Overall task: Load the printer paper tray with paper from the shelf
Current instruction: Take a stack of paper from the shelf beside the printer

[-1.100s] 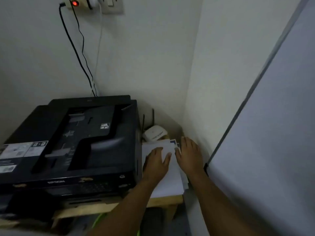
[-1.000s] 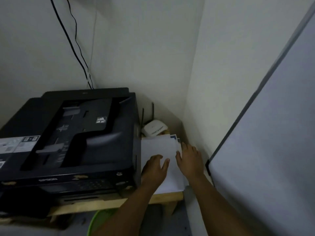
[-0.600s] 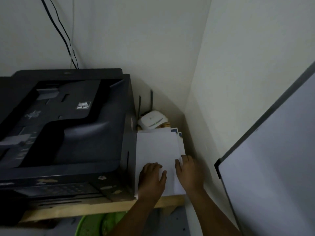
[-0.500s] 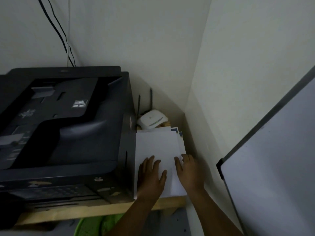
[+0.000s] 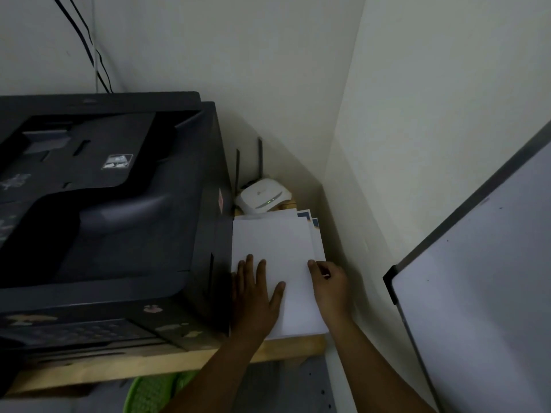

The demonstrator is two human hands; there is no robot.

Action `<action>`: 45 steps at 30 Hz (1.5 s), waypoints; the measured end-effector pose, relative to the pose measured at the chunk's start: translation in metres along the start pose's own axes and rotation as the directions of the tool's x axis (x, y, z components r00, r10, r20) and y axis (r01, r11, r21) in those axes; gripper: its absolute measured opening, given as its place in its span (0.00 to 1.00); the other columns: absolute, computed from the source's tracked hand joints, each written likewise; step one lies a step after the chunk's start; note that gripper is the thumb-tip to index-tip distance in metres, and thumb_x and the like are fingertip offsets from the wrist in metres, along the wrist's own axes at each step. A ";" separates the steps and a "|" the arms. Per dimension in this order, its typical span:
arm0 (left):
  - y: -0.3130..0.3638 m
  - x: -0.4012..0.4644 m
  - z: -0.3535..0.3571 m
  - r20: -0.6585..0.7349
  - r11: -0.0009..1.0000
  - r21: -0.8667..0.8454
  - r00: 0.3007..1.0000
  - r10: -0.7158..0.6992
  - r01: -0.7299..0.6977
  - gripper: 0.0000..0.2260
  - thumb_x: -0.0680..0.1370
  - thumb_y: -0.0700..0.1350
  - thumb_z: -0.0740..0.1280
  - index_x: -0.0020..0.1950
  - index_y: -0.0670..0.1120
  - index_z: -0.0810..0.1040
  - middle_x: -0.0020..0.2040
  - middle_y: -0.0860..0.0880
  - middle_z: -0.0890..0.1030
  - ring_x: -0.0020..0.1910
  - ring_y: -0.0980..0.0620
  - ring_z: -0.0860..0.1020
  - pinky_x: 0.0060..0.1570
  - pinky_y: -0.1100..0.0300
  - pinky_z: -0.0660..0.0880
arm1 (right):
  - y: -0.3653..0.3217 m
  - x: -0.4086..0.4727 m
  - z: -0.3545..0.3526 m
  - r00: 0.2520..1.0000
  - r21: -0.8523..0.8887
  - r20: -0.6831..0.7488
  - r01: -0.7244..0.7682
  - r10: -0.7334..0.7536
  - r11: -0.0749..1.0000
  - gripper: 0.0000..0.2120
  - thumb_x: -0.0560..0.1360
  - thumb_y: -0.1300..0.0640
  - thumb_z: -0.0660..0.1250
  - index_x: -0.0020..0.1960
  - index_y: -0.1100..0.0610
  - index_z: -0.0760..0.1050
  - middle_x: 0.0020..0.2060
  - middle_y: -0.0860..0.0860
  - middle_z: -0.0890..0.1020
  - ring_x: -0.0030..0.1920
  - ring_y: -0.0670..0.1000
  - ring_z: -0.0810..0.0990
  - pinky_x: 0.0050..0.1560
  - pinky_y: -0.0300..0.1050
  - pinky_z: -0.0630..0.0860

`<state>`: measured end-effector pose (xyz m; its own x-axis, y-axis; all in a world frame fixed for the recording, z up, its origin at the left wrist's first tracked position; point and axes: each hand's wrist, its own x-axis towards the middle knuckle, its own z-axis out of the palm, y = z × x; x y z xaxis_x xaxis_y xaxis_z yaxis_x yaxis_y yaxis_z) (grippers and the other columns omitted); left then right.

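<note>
My left hand [image 5: 256, 296] lies flat, fingers straight, pressing on the paper stack [image 5: 274, 245]. Right hand [image 5: 329, 281] has fingers curled round the stack's right edge, pinching it. Stack sits on the wood shelf [image 5: 292, 347], right up against the printer [image 5: 113, 222]. Router [image 5: 264, 198] just behind the stack, whiteboard [image 5: 483, 293] off to the right.

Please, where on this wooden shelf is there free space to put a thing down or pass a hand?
Little is free. The paper stack fills the shelf between the printer and the wall, with the router behind it. Only a narrow bare strip lies along the front edge. The left hand lies flat on the paper; the right hand pinches its right edge.
</note>
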<state>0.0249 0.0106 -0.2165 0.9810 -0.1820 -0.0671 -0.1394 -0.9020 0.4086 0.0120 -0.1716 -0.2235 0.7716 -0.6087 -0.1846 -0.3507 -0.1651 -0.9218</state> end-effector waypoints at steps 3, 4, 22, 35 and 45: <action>0.000 0.000 0.002 -0.004 1.000 0.008 1.000 -0.012 0.012 0.39 0.78 0.72 0.44 0.85 0.55 0.50 0.87 0.50 0.45 0.85 0.44 0.45 0.79 0.49 0.41 | 0.000 -0.002 0.003 0.997 -0.032 -0.049 0.049 -0.051 0.998 0.10 0.80 0.46 0.73 0.54 0.52 0.85 0.48 0.48 0.84 0.46 0.47 0.83 0.48 0.45 0.82; 0.000 0.001 0.002 -0.006 1.000 0.011 1.000 -0.013 0.013 0.39 0.78 0.72 0.44 0.85 0.55 0.50 0.87 0.50 0.45 0.85 0.43 0.45 0.78 0.49 0.41 | 0.001 -0.003 0.004 0.996 -0.039 -0.062 0.062 -0.064 0.997 0.10 0.80 0.47 0.74 0.54 0.53 0.85 0.48 0.47 0.83 0.46 0.46 0.83 0.48 0.45 0.83; 0.002 0.001 0.002 -0.013 0.999 0.032 1.000 -0.022 0.022 0.40 0.77 0.73 0.43 0.85 0.55 0.51 0.87 0.49 0.46 0.85 0.42 0.46 0.78 0.47 0.42 | -0.008 -0.014 0.005 0.915 -0.429 -0.177 0.260 -0.362 0.865 0.19 0.83 0.40 0.67 0.57 0.53 0.88 0.47 0.48 0.84 0.46 0.49 0.80 0.45 0.49 0.84; 0.000 0.002 0.005 -0.011 0.999 0.043 1.000 -0.016 0.016 0.37 0.80 0.71 0.50 0.85 0.55 0.51 0.87 0.49 0.46 0.85 0.42 0.46 0.79 0.46 0.42 | -0.027 -0.012 0.007 0.990 -0.236 -0.047 0.116 -0.130 0.965 0.19 0.77 0.42 0.76 0.59 0.52 0.76 0.55 0.49 0.79 0.52 0.52 0.81 0.50 0.45 0.82; -0.001 0.002 0.007 -0.017 0.999 0.034 1.000 -0.011 0.012 0.38 0.78 0.72 0.46 0.84 0.55 0.51 0.87 0.48 0.48 0.85 0.42 0.47 0.81 0.43 0.47 | -0.042 -0.021 0.012 0.978 -0.273 -0.122 0.134 -0.172 0.953 0.16 0.78 0.43 0.75 0.56 0.52 0.77 0.50 0.47 0.81 0.49 0.51 0.82 0.47 0.47 0.84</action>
<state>0.0263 0.0081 -0.2233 0.9847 -0.1648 -0.0559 -0.1322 -0.9171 0.3761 0.0166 -0.1428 -0.1846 0.7498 -0.6614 0.0197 -0.3759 -0.4503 -0.8099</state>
